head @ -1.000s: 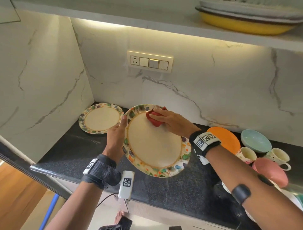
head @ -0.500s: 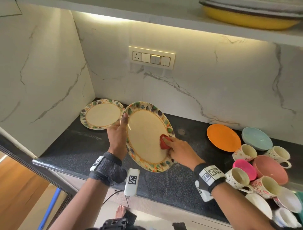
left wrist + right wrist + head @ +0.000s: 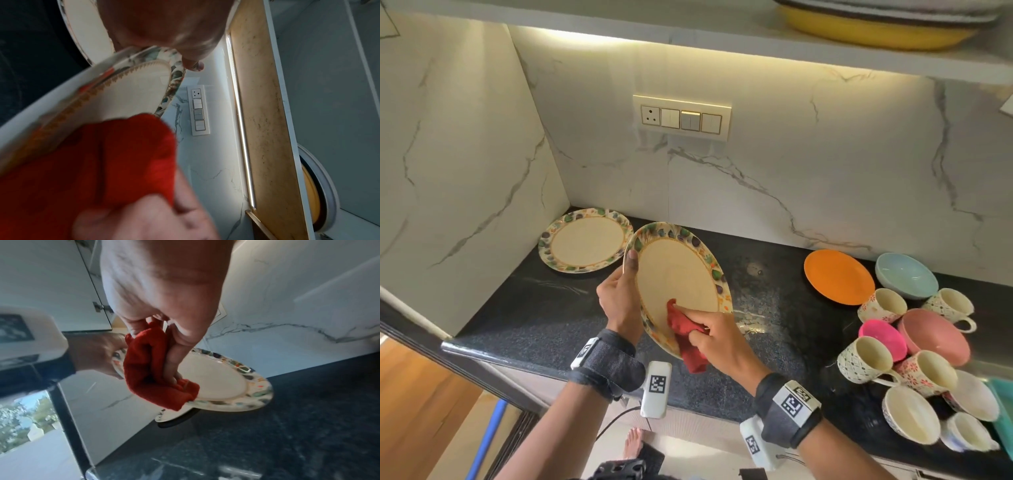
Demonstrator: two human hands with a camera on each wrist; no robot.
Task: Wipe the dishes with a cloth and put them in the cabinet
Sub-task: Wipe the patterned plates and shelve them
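Note:
A cream plate with a leaf-patterned rim is held tilted above the black counter. My left hand grips its left rim, thumb on the front face. My right hand holds a bunched red cloth and presses it on the plate's lower near part. A second plate of the same pattern lies flat on the counter in the back left corner.
At the right of the counter sit an orange plate, a pale blue bowl, pink bowls and several patterned cups. A shelf overhead carries a yellow dish. A switch panel is on the marble wall.
My right hand has slid the red cloth from the plate's top edge down across its face to the lower near rim. The left hand keeps its grip and has tilted the plate more edge-on.

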